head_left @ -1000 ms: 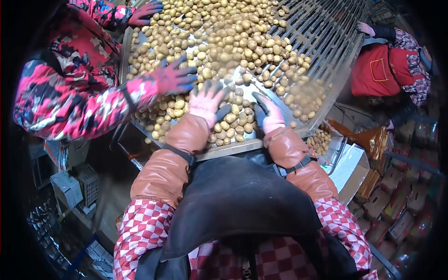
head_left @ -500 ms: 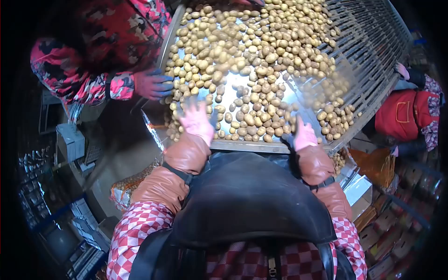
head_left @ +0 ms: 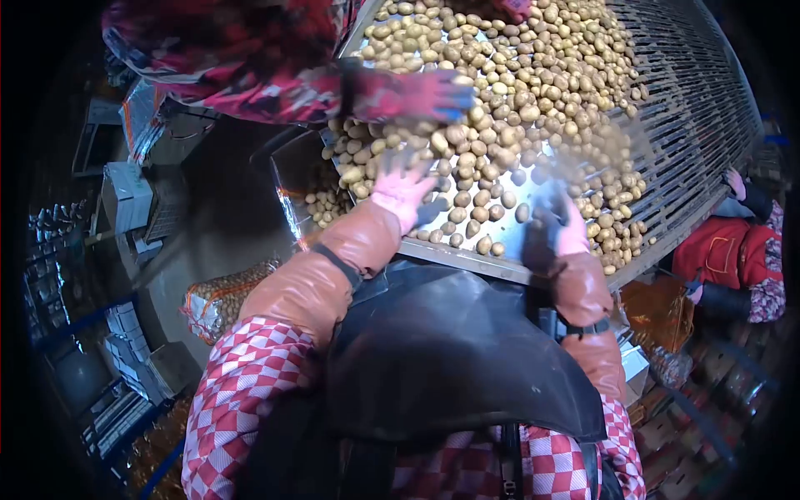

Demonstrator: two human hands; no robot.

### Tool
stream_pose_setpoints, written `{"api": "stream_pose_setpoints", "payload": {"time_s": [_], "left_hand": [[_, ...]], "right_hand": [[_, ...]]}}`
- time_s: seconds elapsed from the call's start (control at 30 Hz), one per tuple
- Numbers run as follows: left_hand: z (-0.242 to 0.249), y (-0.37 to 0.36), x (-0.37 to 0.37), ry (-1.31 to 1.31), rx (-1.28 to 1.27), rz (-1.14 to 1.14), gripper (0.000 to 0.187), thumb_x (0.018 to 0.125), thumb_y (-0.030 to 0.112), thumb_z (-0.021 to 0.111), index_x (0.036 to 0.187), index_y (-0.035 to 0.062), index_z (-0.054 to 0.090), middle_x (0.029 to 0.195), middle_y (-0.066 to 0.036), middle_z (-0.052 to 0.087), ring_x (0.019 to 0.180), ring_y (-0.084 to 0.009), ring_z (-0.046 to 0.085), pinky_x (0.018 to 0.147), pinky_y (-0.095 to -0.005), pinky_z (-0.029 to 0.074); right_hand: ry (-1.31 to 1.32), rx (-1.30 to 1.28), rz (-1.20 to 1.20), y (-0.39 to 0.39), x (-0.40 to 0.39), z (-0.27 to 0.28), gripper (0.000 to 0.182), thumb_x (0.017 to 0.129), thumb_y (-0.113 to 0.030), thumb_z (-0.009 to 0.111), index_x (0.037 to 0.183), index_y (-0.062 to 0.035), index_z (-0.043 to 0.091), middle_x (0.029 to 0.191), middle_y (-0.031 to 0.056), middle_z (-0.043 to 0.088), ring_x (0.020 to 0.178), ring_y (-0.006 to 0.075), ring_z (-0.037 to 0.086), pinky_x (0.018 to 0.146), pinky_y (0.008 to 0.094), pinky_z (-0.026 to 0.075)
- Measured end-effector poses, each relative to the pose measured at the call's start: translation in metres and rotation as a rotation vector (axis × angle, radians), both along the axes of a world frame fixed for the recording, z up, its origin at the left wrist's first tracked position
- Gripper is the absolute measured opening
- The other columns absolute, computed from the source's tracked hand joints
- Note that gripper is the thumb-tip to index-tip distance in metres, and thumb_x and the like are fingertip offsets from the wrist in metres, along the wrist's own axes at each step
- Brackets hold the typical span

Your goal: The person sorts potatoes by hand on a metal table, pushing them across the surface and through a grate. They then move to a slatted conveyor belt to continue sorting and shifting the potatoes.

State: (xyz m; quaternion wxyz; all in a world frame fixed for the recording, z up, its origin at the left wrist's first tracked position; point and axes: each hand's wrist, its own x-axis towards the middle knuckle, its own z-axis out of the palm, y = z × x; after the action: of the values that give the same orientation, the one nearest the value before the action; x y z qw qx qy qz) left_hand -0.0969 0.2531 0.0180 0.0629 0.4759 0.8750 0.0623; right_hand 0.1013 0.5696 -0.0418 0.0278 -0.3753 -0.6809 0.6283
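A metal sorting table [head_left: 467, 255] carries a thick layer of small yellow potatoes [head_left: 517, 83]. My left hand [head_left: 403, 188], in a pink and grey glove, lies flat with spread fingers on the potatoes near the table's left front corner. My right hand [head_left: 557, 223], gloved the same way, rests on the bare metal at the front edge, beside potatoes streaming past to its right. Neither hand grips anything. Brown sleeve covers and a black apron [head_left: 450, 350] hide my forearms and lap.
A person in a red patterned jacket [head_left: 242, 58] reaches a gloved hand [head_left: 417, 93] across the potatoes just beyond my left hand. Another person in red [head_left: 725, 250] stands at the right. A mesh sack of potatoes [head_left: 221, 296] lies lower left; boxes [head_left: 667, 367] sit lower right.
The view has swung left and down. Both my hands slid over the potatoes toward the front edge. The other person's hand moved from the table's left rim out over the potatoes.
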Motion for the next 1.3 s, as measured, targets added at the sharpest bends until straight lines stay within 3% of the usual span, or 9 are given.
{"api": "stream_pose_setpoints", "payload": {"time_s": [0.23, 0.4, 0.6, 0.7, 1.1, 1.13, 1.17, 1.23, 1.3], "left_hand": [[0.020, -0.034, -0.010, -0.220, -0.149, 0.607, 0.064, 0.090, 0.044, 0.060, 0.149, 0.0244, 0.048, 0.162, -0.006, 0.037, 0.149, -0.0419, 0.029, 0.112, -0.0755, 0.021], [0.035, 0.022, 0.021, -0.126, 0.280, 0.052, 0.033, 0.083, 0.020, 0.067, 0.115, 0.0124, 0.069, 0.109, -0.011, 0.068, 0.107, -0.0338, 0.063, 0.091, -0.0460, 0.050], [0.022, 0.159, 0.008, -0.101, 0.290, -0.238, 0.055, 0.088, 0.040, 0.070, 0.138, 0.0207, 0.059, 0.146, -0.015, 0.053, 0.142, -0.0382, 0.041, 0.118, -0.0586, 0.028], [0.021, 0.159, -0.022, -0.074, -0.028, -0.331, 0.065, 0.087, 0.062, 0.064, 0.140, 0.0242, 0.058, 0.158, -0.012, 0.041, 0.151, -0.0356, 0.028, 0.118, -0.0670, 0.018], [-0.001, -0.013, -0.055, -0.044, 0.083, 0.264, 0.047, 0.090, 0.048, 0.068, 0.129, 0.0220, 0.065, 0.140, -0.007, 0.058, 0.136, -0.0299, 0.047, 0.110, -0.0579, 0.035], [-0.010, -0.028, -0.054, -0.091, 0.113, 0.332, 0.045, 0.090, 0.047, 0.068, 0.129, 0.0226, 0.066, 0.140, -0.006, 0.058, 0.134, -0.0300, 0.048, 0.108, -0.0571, 0.037], [-0.003, -0.033, -0.052, -0.151, 0.028, 0.421, 0.049, 0.091, 0.044, 0.068, 0.135, 0.0248, 0.062, 0.142, -0.006, 0.056, 0.134, -0.0313, 0.048, 0.108, -0.0538, 0.039], [-0.003, -0.043, -0.044, -0.117, 0.062, 0.420, 0.052, 0.091, 0.043, 0.069, 0.139, 0.0250, 0.059, 0.142, -0.007, 0.055, 0.134, -0.0318, 0.047, 0.108, -0.0532, 0.039], [-0.010, -0.054, -0.042, -0.029, 0.113, 0.325, 0.061, 0.091, 0.039, 0.070, 0.147, 0.0244, 0.051, 0.146, -0.009, 0.052, 0.137, -0.0345, 0.044, 0.110, -0.0539, 0.037]], "right_hand": [[-0.636, 0.427, 0.530, -0.034, 0.009, 0.073, 0.088, 0.081, -0.036, 0.082, 0.152, -0.0072, 0.039, 0.131, 0.0269, 0.063, 0.123, 0.0411, 0.061, 0.105, 0.0452, 0.047], [-0.329, 0.351, 0.557, -0.107, -0.049, 0.056, 0.074, 0.087, -0.025, 0.075, 0.150, -0.0069, 0.041, 0.128, 0.0270, 0.064, 0.120, 0.0405, 0.062, 0.102, 0.0462, 0.048], [-0.447, 0.278, 0.704, -0.110, -0.063, 0.090, 0.041, 0.093, -0.012, 0.068, 0.133, -0.0034, 0.062, 0.124, 0.0170, 0.069, 0.109, 0.0266, 0.066, 0.095, 0.0393, 0.052], [0.009, -0.202, 0.216, -0.105, -0.022, 0.021, 0.050, 0.097, 0.004, 0.058, 0.146, -0.0059, 0.053, 0.137, 0.0109, 0.064, 0.112, 0.0191, 0.062, 0.093, 0.0315, 0.053], [0.213, 0.043, -0.380, 0.030, 0.060, -0.002, 0.040, 0.094, -0.002, 0.070, 0.133, -0.0023, 0.063, 0.121, 0.0138, 0.070, 0.108, 0.0209, 0.067, 0.096, 0.0319, 0.052], [0.299, -0.217, -0.466, 0.068, 0.061, 0.011, 0.038, 0.094, -0.001, 0.070, 0.132, -0.0026, 0.064, 0.114, 0.0124, 0.070, 0.096, 0.0198, 0.066, 0.086, 0.0310, 0.054], [0.100, 0.258, -0.459, 0.105, 0.056, 0.000, 0.037, 0.093, -0.002, 0.070, 0.130, -0.0064, 0.066, 0.105, 0.0095, 0.069, 0.083, 0.0150, 0.060, 0.071, 0.0276, 0.051], [0.469, -0.629, -0.725, 0.208, 0.055, -0.012, 0.050, 0.093, -0.018, 0.075, 0.138, -0.0048, 0.058, 0.116, 0.0163, 0.069, 0.095, 0.0210, 0.065, 0.083, 0.0323, 0.053], [-0.179, 0.508, -0.377, 0.221, 0.045, 0.003, 0.074, 0.089, -0.042, 0.075, 0.148, -0.0082, 0.045, 0.130, 0.0208, 0.064, 0.112, 0.0296, 0.063, 0.096, 0.0406, 0.051]]}}
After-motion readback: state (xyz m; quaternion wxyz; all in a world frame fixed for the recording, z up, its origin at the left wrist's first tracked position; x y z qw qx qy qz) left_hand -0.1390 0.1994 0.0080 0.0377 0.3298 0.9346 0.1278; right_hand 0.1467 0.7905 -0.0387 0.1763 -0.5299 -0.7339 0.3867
